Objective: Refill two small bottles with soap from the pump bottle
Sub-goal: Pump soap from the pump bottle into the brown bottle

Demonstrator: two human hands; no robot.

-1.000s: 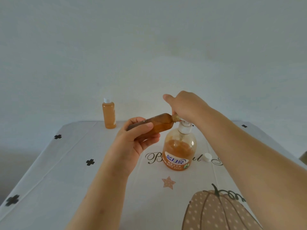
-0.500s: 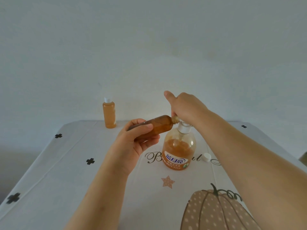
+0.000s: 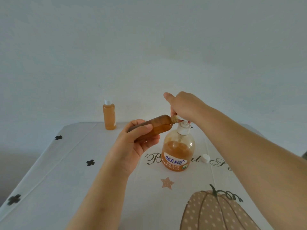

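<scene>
Pumpkin-print tablecloth, plain pale wall

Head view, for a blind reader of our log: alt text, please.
A left hand holds a small bottle tilted, its mouth at the spout of the pump bottle, while the right hand grips its pump head. A capped bottle and a loose cap sit on the table.

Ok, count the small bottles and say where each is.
2. The capped small bottle stands at the table's far edge; the uncapped small bottle tilts in the left hand, mouth at the pump bottle's nozzle. None appears hidden.
</scene>
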